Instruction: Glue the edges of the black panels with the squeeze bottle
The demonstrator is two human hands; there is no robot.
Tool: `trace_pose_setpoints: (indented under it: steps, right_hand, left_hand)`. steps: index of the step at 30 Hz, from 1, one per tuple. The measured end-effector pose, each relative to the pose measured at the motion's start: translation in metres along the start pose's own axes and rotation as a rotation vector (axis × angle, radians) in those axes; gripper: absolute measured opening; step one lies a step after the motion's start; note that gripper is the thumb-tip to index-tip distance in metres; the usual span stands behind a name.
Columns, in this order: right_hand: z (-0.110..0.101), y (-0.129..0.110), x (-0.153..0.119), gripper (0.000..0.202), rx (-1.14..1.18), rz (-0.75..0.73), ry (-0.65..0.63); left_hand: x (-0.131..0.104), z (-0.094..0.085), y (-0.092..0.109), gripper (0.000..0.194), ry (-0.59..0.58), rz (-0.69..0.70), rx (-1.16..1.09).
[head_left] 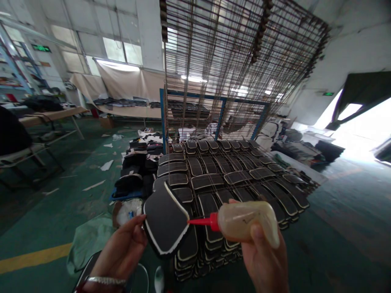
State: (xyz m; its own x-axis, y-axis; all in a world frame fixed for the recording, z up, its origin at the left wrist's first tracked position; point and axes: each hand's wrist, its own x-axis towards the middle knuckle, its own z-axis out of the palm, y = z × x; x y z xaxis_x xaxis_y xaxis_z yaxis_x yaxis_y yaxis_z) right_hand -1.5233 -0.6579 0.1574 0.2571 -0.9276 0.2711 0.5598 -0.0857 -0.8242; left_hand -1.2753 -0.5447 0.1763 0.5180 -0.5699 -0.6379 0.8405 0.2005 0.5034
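Observation:
My left hand [132, 240] grips a dark, flat, many-cornered panel [166, 219] by its left edge. A pale whitish line runs along much of the panel's border. In my right hand [264, 256] is a translucent squeeze bottle [244, 219] of yellowish liquid, lying on its side with a red nozzle [201, 221] pointing left. The nozzle tip meets the panel's right corner. Behind both hands, a wire rack [220, 179] carries rows of similar dark pieces with pale edges, stacked in several layers.
Raised wire shelves [232, 49] tilt up over the rack's blue frame [161, 118]. Left of the rack are piles of dark material [134, 162] and a green cloth [90, 240] on the floor. A table [51, 116] stands at far left, and more piles [305, 142] lie at right.

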Motion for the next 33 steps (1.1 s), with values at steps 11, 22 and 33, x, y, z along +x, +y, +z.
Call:
trace_pose_setpoints:
  steps: [11,22,33]
  right_hand:
    - [-0.005,0.018,-0.006,0.044,0.025,-0.023,-0.026]
    - [0.012,0.023,-0.032,0.058,0.099,0.117,0.073]
    - [0.025,0.027,0.004,0.063,0.553,0.658,0.302]
  left_hand:
    - [0.004,0.000,-0.010,0.032,0.012,0.022,-0.081]
    - [-0.001,0.002,-0.011,0.032,0.026,0.049,-0.101]
    - [0.009,-0.006,-0.012,0.034,0.051,0.078,-0.111]
